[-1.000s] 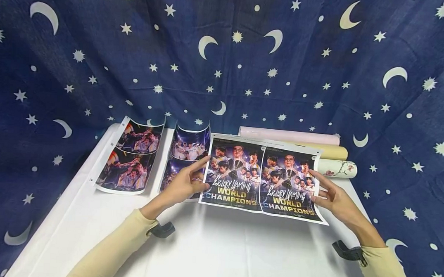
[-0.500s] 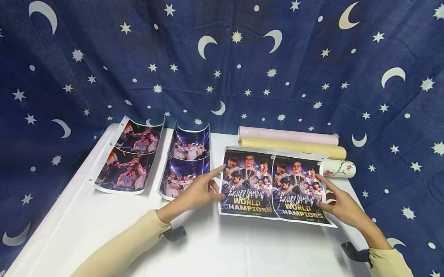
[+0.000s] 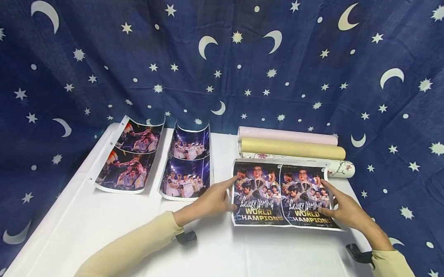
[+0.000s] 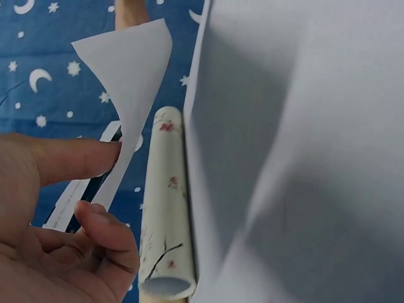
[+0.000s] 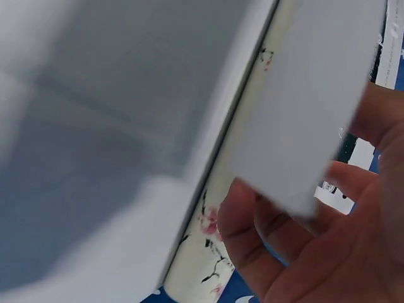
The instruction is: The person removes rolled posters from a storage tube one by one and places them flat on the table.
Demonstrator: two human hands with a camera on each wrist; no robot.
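Between my hands is a printed poster sheet [image 3: 261, 200], with two matching dark pictures side by side lettered "World Champions". My left hand [image 3: 214, 199] holds its left edge, with index finger and thumb at the margin. At the right edge, my right hand [image 3: 347, 211] grips the sheet, fingers spread along the side. Both wrist views catch its plain white back, curving up in the left wrist view and hanging over the flowered roll [image 5: 211, 252] in the right wrist view. In the head view the sheet partly covers that roll and casts a shadow on the white table [image 3: 209, 257].
Two other printed sheets with curled ends, one with a raised-arms scene [image 3: 129, 171] and one with a group in white [image 3: 186, 178], lie at the left. A pink roll [image 3: 289, 136] and a yellow roll [image 3: 292, 149] lie at the back. A starry blue curtain [image 3: 225, 72] hangs behind.
Both hands have carried the poster sheet to the right and nearer to me. The group-photo sheet and the yellow and flowered rolls show more now. The other sheets have stayed in place.
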